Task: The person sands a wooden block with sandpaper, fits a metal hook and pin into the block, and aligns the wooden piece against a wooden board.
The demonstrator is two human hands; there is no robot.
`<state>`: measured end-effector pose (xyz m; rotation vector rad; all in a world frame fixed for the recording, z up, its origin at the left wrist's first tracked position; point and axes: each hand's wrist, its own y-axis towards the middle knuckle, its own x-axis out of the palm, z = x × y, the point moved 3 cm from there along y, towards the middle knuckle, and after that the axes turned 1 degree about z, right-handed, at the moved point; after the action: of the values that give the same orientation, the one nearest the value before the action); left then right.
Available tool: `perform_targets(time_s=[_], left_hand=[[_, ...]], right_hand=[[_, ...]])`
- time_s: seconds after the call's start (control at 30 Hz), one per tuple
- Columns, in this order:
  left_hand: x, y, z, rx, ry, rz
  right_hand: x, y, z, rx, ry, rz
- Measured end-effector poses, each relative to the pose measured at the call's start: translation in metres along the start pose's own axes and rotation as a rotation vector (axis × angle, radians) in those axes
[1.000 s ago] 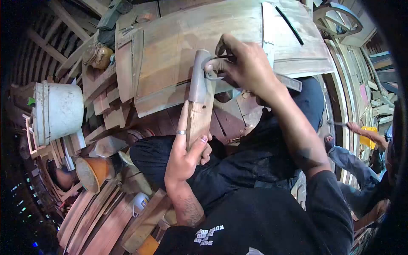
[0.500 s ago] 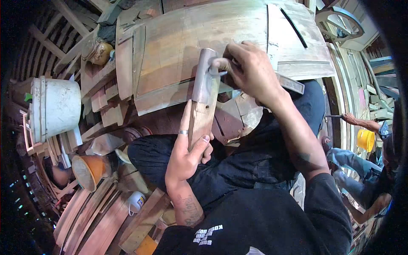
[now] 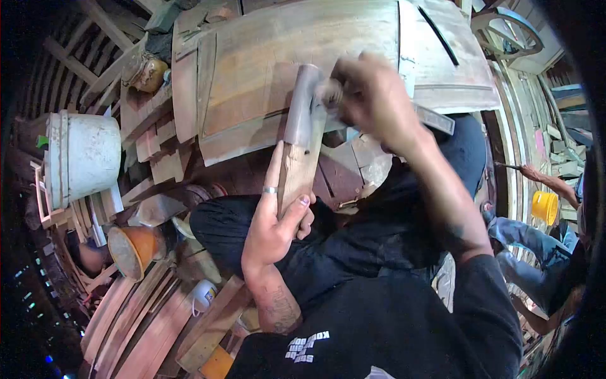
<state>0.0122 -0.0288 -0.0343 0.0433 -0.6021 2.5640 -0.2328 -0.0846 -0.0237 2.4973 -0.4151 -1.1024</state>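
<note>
My left hand, with a ring on one finger, is closed around the lower part of a wooden block. One finger stretches along the block's edge. A rounded grey metal piece covers the block's upper end, which points away from me. My right hand is blurred by motion at the right side of that metal piece. Its fingertips are smeared, so whether they hold anything cannot be made out. Just beyond both hands lies a large wooden panel.
A metal-edged bar rests by my right knee. At left stand a white bucket, an orange container and a small white cup among stacked boards. To the right, another person's hand holds a stick-like thing near a yellow bucket.
My right hand has shifted slightly and blurred beside the metal piece. My left hand keeps its hold on the block, which has moved slightly. The other person's hand has moved a little to the right.
</note>
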Motion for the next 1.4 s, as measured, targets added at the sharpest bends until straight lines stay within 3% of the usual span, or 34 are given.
perform_targets(time_s=[0.03, 0.1, 0.13, 0.2, 0.37, 0.47, 0.6, 0.73, 0.83, 0.87, 1.0, 1.1, 1.13, 1.17, 1.23, 1.27, 1.3, 1.4], left_hand=[[0.0, -0.001, 0.0, -0.001, 0.006, -0.003], [0.003, -0.001, 0.001, 0.008, -0.033, -0.002], [0.003, 0.001, -0.001, 0.026, -0.003, -0.011], [0.002, 0.003, 0.0, 0.039, 0.0, -0.012], [0.003, -0.001, 0.004, 0.004, -0.003, -0.007], [0.002, 0.001, 0.004, 0.021, -0.025, -0.016], [0.002, -0.005, 0.003, -0.035, -0.029, -0.004], [0.004, -0.001, 0.005, 0.002, -0.016, -0.006], [0.005, -0.003, 0.007, -0.015, -0.049, 0.011], [0.004, -0.003, 0.009, -0.04, 0.0, 0.017], [0.008, 0.0, 0.006, 0.031, 0.007, -0.019], [0.003, -0.001, 0.002, 0.017, -0.023, -0.026], [0.004, -0.002, 0.004, 0.006, 0.008, -0.017], [0.005, -0.005, 0.003, 0.0, 0.012, -0.018], [0.008, -0.003, 0.003, -0.005, -0.037, -0.006], [0.008, -0.002, 0.001, -0.008, -0.037, -0.001], [0.008, 0.001, 0.002, 0.002, -0.044, -0.001], [0.009, -0.004, 0.008, -0.025, -0.022, 0.015]], right_hand=[[-0.006, 0.012, 0.009, -0.047, -0.07, 0.046], [-0.005, 0.003, 0.0, 0.055, 0.015, -0.043], [0.002, -0.003, -0.006, -0.122, -0.012, -0.04], [0.008, -0.012, -0.014, -0.208, 0.035, -0.085], [-0.002, 0.009, 0.005, -0.083, -0.086, 0.005], [0.004, -0.011, -0.022, -0.249, 0.02, -0.069], [0.001, 0.01, 0.008, -0.046, -0.014, -0.018], [0.007, -0.012, -0.021, -0.205, 0.062, -0.041], [0.008, -0.003, -0.002, -0.146, -0.022, -0.006], [0.007, 0.009, 0.01, -0.017, 0.044, 0.029], [0.008, -0.009, -0.011, -0.188, -0.036, -0.049], [0.009, -0.003, 0.001, -0.151, -0.105, 0.006], [0.008, 0.007, 0.013, 0.039, 0.022, -0.001], [0.002, 0.015, 0.013, 0.012, -0.119, 0.092], [0.006, 0.003, 0.007, 0.08, 0.04, -0.052], [0.007, -0.01, -0.006, -0.062, -0.098, 0.031], [0.008, -0.015, -0.015, -0.096, -0.026, -0.027], [0.007, 0.002, 0.008, 0.0, -0.072, 0.07]])
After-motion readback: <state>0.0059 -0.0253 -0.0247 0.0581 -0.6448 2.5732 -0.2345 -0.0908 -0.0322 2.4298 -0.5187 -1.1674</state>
